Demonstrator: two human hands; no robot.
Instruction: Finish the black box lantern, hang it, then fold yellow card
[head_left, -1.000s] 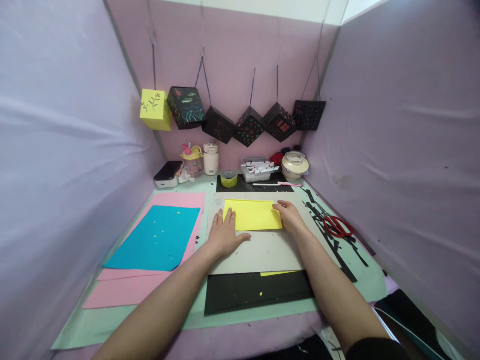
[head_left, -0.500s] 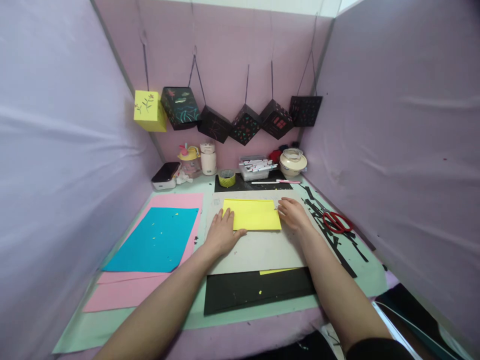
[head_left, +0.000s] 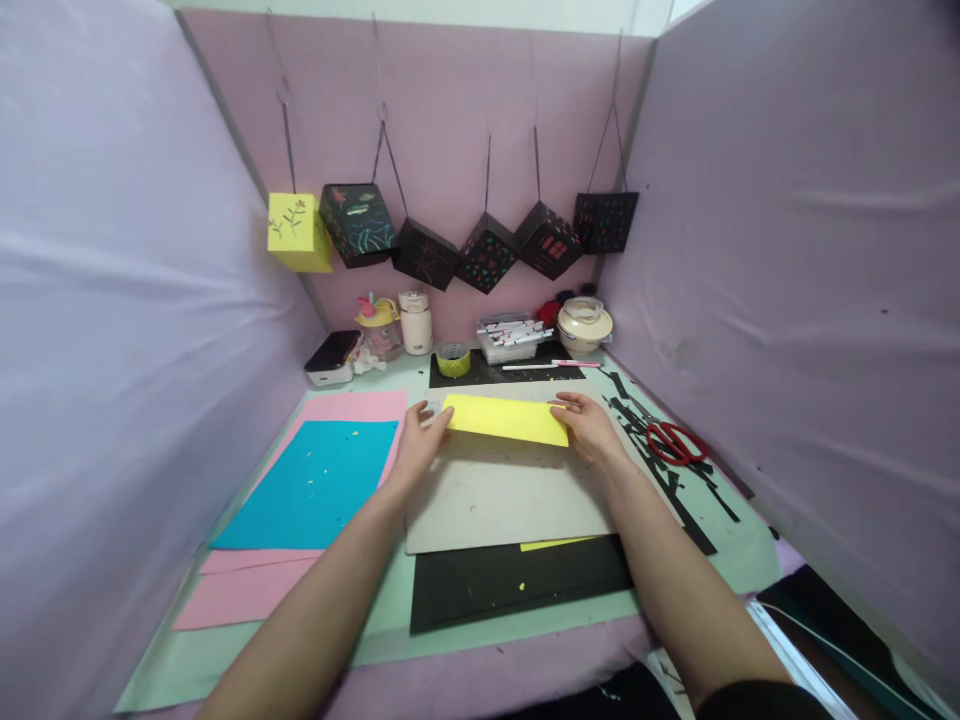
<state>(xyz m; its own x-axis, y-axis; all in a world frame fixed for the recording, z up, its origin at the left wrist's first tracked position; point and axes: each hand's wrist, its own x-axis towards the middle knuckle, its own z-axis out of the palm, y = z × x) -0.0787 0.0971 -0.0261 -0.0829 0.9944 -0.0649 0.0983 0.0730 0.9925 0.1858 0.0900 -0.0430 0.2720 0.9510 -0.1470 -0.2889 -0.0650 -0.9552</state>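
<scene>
Between my two hands is a folded sheet of yellow paper (head_left: 504, 418), raised off the pale board (head_left: 510, 500) and casting a shadow on it. My left hand (head_left: 420, 435) pinches its left end, thumb on the near face and fingers behind. At the right end, my right hand (head_left: 589, 425) grips it with the thumb in front. Black paper (head_left: 517, 585) sticks out from under the board's near edge, with a strip of yellow showing beside it.
Red-handled scissors (head_left: 676, 444) lie among black paper scraps (head_left: 679, 490) on the right. Blue paper (head_left: 311, 485) rests on pink sheets (head_left: 232, 600) at left. Tape (head_left: 453, 360), a box of pens (head_left: 514, 338) and a bottle (head_left: 415, 325) stand behind. Decorated paper boxes (head_left: 487, 252) hang above.
Earlier the yellow paper lay on the board under my spread left hand, with my right hand off its edge. Now both hands pinch its ends and it is lifted.
</scene>
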